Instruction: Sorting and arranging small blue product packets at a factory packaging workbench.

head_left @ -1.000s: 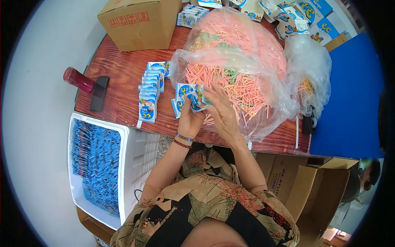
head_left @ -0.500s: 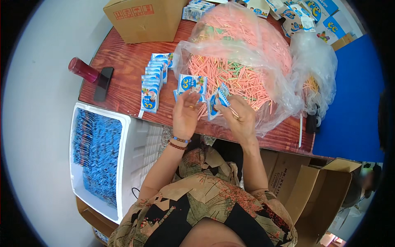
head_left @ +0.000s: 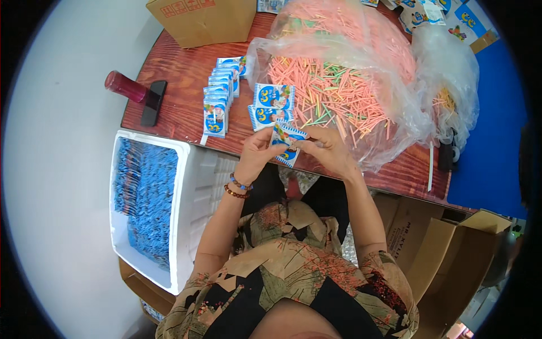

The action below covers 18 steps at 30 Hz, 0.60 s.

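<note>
Between my two hands is a small blue-and-white packet (head_left: 286, 135), held tilted just over the table's front edge. My left hand (head_left: 258, 152) pinches its left side with thumb and fingers. On the other side, my right hand (head_left: 333, 151) grips it by the edge, fingers closed. Just beyond lie more such packets (head_left: 274, 97), overlapping on the table. Behind and to the right, an open clear plastic bag (head_left: 389, 148) spills thin pink, green and yellow sticks (head_left: 333, 93). Left of my hands, a row of several overlapping packets (head_left: 215, 116) runs away from me.
A white foam box (head_left: 182, 214) full of upright blue packets stands at the left below the table. A phone (head_left: 153, 104), a dark red bottle (head_left: 125, 86) and a cardboard carton (head_left: 206, 22) sit at the table's left. Another plastic bag (head_left: 451, 79) is at right, beside a blue surface (head_left: 491, 135).
My left hand has left the packets on the table and now joins the right hand on the held packet. The right hand has brought that packet nearer to me. The whole view has shifted slightly.
</note>
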Motion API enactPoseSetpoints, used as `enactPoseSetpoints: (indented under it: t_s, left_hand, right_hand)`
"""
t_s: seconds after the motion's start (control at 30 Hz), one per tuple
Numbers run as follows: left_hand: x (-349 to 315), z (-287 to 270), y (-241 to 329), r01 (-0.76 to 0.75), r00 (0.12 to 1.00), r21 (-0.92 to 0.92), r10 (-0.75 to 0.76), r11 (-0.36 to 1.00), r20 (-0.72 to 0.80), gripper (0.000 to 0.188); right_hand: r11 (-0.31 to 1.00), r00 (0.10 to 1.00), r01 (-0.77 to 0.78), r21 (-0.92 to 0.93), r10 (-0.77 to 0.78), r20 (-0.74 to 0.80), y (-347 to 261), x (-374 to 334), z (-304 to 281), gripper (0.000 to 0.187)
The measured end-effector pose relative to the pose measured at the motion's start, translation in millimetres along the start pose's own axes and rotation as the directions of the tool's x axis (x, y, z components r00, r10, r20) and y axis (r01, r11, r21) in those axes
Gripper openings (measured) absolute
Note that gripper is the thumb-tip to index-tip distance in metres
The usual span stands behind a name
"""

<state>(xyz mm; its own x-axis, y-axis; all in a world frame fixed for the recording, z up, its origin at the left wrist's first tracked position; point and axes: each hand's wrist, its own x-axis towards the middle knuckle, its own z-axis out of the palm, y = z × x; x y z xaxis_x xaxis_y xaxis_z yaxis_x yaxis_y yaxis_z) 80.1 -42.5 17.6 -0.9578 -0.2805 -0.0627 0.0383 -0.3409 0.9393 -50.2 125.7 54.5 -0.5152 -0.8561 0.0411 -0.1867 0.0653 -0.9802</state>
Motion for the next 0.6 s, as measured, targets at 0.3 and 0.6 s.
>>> enactPoseSetpoints:
  t_s: [0.3,0.6]
  left_hand:
    - [-32.2,-64.8,3.2,-0.155,0.897,0.085,0.176,0.984,-0.405,0.019]
    - [-28.4,-125.3,-6.5,0.046,0.738,0.911,0.600,0.411,-0.308,0.058]
  right_hand:
    - [0.999,1.000,0.030,-0.014,-0.030,0.002,17.8,69.7,95.1,0.025]
    - [0.877,0.984,-0.142,-0.459,0.072,-0.166,32.8,138.0,152.1,0.037]
